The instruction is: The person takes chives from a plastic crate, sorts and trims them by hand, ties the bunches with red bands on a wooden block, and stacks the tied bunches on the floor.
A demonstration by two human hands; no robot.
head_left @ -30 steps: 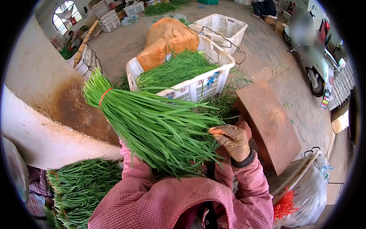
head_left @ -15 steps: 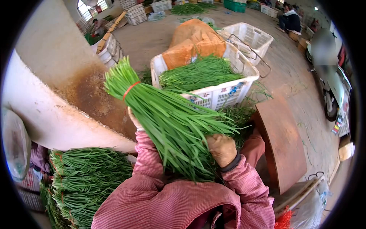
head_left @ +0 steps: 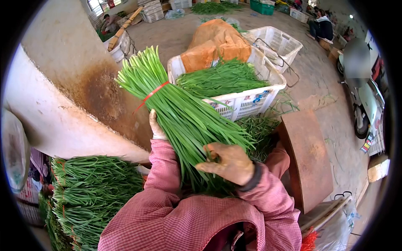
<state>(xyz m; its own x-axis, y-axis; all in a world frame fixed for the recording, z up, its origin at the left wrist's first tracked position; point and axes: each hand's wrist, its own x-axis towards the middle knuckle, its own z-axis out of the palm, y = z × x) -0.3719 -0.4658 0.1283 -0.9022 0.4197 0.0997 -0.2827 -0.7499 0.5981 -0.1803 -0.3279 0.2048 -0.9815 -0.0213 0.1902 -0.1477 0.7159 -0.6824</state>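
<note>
A bundle of long green leaves, tied near its pale ends with a red band, was held aslant before the pink jacket. It was grasped at its left edge by the left hand, whose fingers were mostly hidden behind it. The right hand was placed over the loose ends, thumb and fingers bent; whether anything was pinched there could not be told. Beyond, cut greens were heaped in a white crate; tied bunches were stacked at lower left.
</note>
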